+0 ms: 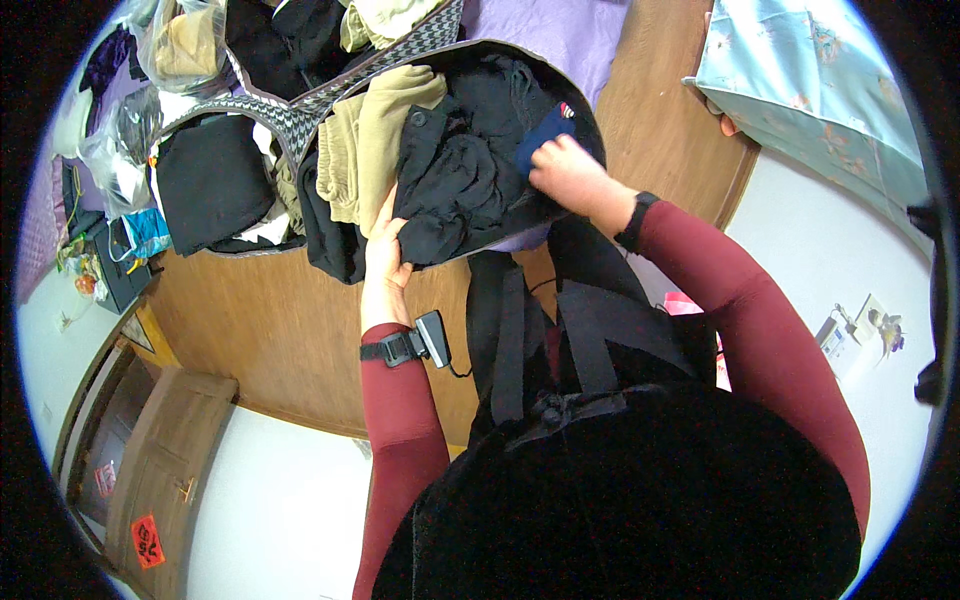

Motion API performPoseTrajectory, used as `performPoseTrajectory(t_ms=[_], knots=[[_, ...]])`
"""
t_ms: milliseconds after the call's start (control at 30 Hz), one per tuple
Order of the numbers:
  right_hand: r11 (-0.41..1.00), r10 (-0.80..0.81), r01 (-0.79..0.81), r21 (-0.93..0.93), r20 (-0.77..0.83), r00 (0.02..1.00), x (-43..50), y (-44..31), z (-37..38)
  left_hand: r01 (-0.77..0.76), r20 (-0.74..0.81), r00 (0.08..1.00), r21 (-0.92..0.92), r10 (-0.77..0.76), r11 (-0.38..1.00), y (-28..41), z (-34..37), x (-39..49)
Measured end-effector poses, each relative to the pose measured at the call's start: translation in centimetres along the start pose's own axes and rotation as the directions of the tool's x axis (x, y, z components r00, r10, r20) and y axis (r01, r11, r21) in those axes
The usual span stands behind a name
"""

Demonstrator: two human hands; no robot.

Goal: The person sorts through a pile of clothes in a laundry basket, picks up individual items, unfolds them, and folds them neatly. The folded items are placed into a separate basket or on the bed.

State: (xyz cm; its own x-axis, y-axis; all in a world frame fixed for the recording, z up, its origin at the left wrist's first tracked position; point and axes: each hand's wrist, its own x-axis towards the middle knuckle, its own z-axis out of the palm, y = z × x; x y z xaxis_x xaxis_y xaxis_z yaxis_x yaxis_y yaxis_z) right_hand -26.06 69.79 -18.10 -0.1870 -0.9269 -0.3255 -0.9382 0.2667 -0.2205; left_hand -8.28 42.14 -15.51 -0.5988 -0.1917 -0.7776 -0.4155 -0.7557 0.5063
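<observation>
Before me lies an open fabric storage bag (251, 105) with a black-and-white patterned edge, holding folded clothes. My left hand (388, 251) is at the near edge of the right-hand compartment, gripping black clothing (457, 180) beside a folded khaki garment (382, 112). At that compartment's right side, my right hand (564, 171) touches a small navy cloth item (541, 141) with a red-and-white striped bit; its fingertips are partly hidden, so a firm hold cannot be told. Another black folded garment (214, 180) fills the left compartment.
Purple bedding (540, 34) lies under the bag. Clear plastic bags (184, 56) with clothing are at the upper left. A floral light-blue cover (817, 82) hangs at the upper right. Wooden floor (262, 330) runs below the bag, towards a wooden door (161, 457).
</observation>
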Motion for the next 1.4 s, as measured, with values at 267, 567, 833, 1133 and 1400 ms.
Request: performPoseTrajectory(t_ms=[267,567,833,1133,1400], knots=[[0.632,0.136,-0.348,0.693,0.343,0.929,4.5,-3.8,-0.7,0.040,-0.027,0.999,0.100,-0.037,0.994,-0.3,2.7,-1.7],[-0.981,0.140,0.055,0.184,0.486,0.863,3.4,-0.6,-4.4,-0.619,0.668,0.742,0.712,-0.048,0.333,-2.4,11.3,-3.9],[-0.858,0.428,0.257,0.445,0.342,0.836,9.3,-1.7,-5.4,-0.092,0.158,0.987,0.474,0.018,0.875,0.2,9.0,-1.2],[-0.199,0.422,-0.013,0.980,0.098,0.901,11.4,-6.6,-2.3,-0.097,-0.141,0.891,0.870,0.432,0.483,0.4,2.8,3.4],[0.042,0.890,-0.706,0.707,0.295,0.348,10.2,5.1,2.4,-0.208,-0.186,0.780,0.823,0.597,0.528,-0.3,3.0,3.2]])
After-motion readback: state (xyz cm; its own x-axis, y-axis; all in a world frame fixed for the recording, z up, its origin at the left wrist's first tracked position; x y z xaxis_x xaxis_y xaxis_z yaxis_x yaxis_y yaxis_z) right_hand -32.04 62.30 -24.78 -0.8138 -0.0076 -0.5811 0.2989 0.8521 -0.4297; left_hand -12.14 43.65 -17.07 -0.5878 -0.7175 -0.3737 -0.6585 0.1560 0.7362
